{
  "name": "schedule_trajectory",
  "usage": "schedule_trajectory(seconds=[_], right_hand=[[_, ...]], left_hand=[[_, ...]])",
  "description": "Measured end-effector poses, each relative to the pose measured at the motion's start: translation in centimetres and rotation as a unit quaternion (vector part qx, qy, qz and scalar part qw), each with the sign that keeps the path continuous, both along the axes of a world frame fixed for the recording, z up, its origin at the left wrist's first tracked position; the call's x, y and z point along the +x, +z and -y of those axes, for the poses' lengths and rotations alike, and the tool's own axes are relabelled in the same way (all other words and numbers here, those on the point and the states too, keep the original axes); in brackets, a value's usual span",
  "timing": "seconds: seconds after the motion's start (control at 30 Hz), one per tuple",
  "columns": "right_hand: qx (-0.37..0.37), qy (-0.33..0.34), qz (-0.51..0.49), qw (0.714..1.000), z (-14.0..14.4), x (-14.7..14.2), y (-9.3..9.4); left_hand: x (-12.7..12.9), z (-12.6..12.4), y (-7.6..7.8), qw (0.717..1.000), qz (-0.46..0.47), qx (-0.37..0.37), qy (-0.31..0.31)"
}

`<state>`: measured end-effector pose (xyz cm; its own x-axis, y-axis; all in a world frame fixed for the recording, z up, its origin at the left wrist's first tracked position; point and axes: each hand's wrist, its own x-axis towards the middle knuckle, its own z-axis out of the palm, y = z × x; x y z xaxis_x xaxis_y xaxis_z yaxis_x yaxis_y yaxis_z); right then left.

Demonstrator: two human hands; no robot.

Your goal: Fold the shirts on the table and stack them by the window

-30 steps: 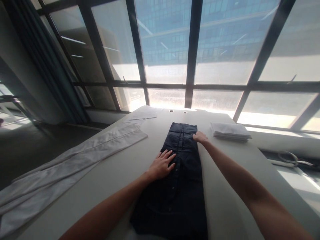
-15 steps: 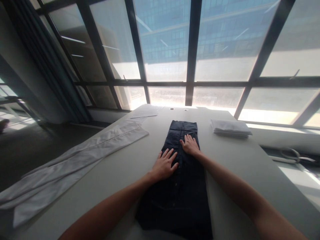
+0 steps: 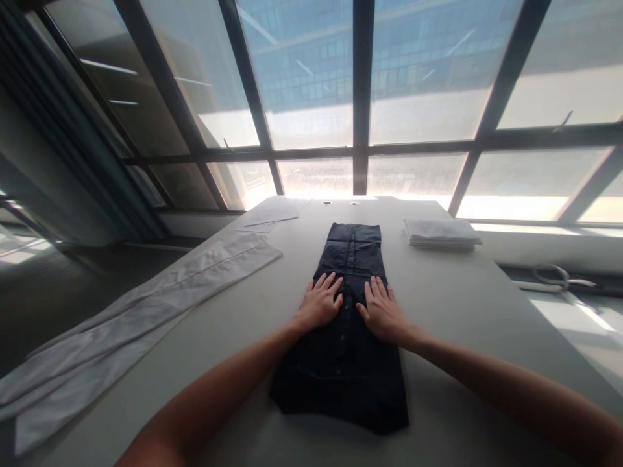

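Observation:
A dark navy button-up shirt point(image 3: 341, 383) lies lengthwise on the white table, its sides folded into a long narrow strip. Small buttons run down its middle, and its lower edge is toward me. My left hand point(image 3: 320, 302) rests flat on the left side of the cloth, fingers spread. Across the button line, my right hand point(image 3: 382, 310) presses flat on the right side with its fingers stretched out. Neither hand grips the fabric.
White garments point(image 3: 146, 318) hang over the table's left side. Paper sheets point(image 3: 272, 213) lie at the far left, and a folded white stack point(image 3: 440, 233) sits at the far right. Tall windows point(image 3: 311, 78) stand behind the table point(image 3: 448, 305). A cable coil point(image 3: 552, 275) lies beyond its right edge.
My right hand has slid down the shirt toward me, now level with my left hand. The shirt's near edge has come into fuller view as the camera view shifted.

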<state>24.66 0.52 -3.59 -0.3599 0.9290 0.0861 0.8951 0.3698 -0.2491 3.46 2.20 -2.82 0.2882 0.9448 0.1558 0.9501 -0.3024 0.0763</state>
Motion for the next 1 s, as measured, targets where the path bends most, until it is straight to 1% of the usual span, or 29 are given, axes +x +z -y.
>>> schedule_trajectory(seconds=[0.07, 0.13, 0.2, 0.33, 0.43, 0.53, 0.63, 0.67, 0.73, 0.83, 0.9, 0.93, 1.0], right_hand=[[0.008, 0.019, -0.008, 1.0, 0.2, -0.2, -0.3], [0.01, 0.029, -0.015, 0.999, -0.5, -0.3, -0.5], [0.01, 0.028, -0.015, 0.999, -2.2, -0.3, -0.5], [0.024, 0.036, 0.0, 0.999, -7.0, 0.2, 0.0], [0.032, 0.026, 0.004, 0.999, -9.9, 0.2, 0.3], [0.032, 0.021, 0.0, 0.999, -11.5, 0.1, 0.3], [0.041, 0.024, -0.006, 0.999, -12.2, 0.0, 0.1], [0.044, 0.024, -0.007, 0.999, -12.2, 0.0, 0.0], [0.046, 0.023, -0.01, 0.999, -12.2, 0.0, -0.1], [0.049, 0.022, -0.015, 0.998, -11.9, 0.0, 0.1], [0.061, 0.02, -0.02, 0.998, -11.5, 0.0, 0.5], [0.071, 0.018, -0.023, 0.997, -11.2, 0.0, 0.9], [0.096, 0.018, -0.024, 0.995, -10.3, -0.2, 1.6]], left_hand=[[0.2, -1.3, -0.2, 1.0, 0.013, -0.002, 0.008], [0.4, -2.8, -0.2, 1.0, 0.027, -0.004, 0.013], [0.5, -4.6, -0.2, 0.999, 0.038, -0.005, 0.018], [0.5, -8.7, 0.4, 0.997, 0.066, -0.011, 0.025], [0.4, -11.3, 1.1, 0.993, 0.121, 0.004, 0.005], [0.1, -12.5, 1.6, 0.982, 0.182, 0.045, -0.025], [-0.2, -12.0, 1.6, 0.978, 0.191, 0.08, -0.027], [-0.3, -11.5, 1.5, 0.98, 0.179, 0.08, -0.025], [-0.3, -10.1, 1.1, 0.988, 0.137, 0.057, -0.03], [-0.1, -7.1, 0.6, 0.996, 0.053, -0.023, -0.068], [-0.1, -4.5, 0.7, 0.991, 0.015, -0.075, -0.114], [-0.2, -3.2, 0.8, 0.986, 0.009, -0.091, -0.14], [-0.5, -0.5, 1.3, 0.977, 0.021, -0.097, -0.187]])
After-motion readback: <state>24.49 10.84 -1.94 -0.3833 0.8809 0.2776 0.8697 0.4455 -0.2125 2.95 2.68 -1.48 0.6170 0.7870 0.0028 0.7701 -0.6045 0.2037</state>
